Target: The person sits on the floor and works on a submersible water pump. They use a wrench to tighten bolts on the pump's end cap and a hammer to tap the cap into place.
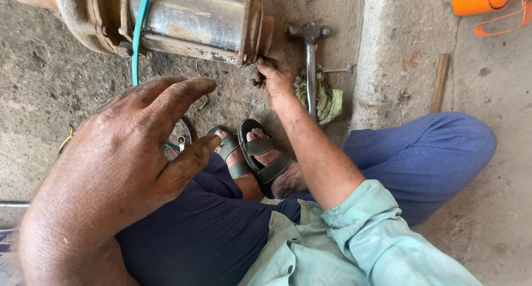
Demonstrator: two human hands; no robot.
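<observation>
The right hand [274,81] touches the end of the big metal motor [188,20] at 12 o'clock, fingers curled on its rim. The left hand [127,153] floats at 9 o'clock, fingers spread, holding nothing. A hammer [310,64] lies at 1 o'clock.

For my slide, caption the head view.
Seated on concrete, right hand touches the motor's end; left hand hovers open.

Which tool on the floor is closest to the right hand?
The hammer, lying just beside the right hand with its handle over the green rag. The small wrench lies beyond it, and the wooden stick is farther still, on the raised slab.
</observation>
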